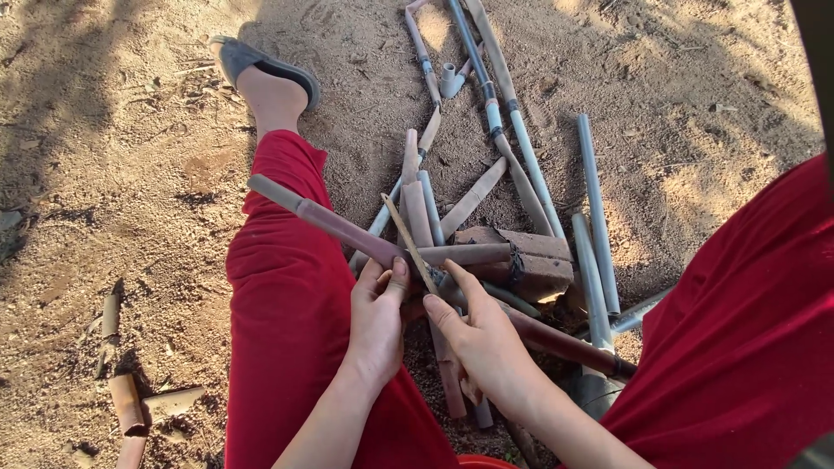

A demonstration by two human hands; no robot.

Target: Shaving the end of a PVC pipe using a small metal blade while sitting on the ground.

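Note:
I sit on sandy ground with my legs in red trousers spread apart. My left hand (379, 317) grips a long, dusty reddish-grey pipe (326, 220) that runs diagonally from upper left to lower right across my lap. My right hand (480, 334) pinches a thin wooden stick (408, 241) between thumb and fingers, its lower end against the pipe beside my left thumb. Right behind the hands lies a brown brick (534, 259).
Several grey and tan pipe pieces (512, 139) lie scattered on the sand ahead, some joined with couplings. My left foot wears a grey sandal (261, 65). Short broken pipe bits (130, 404) lie at lower left. A red rim (486, 461) shows at the bottom edge.

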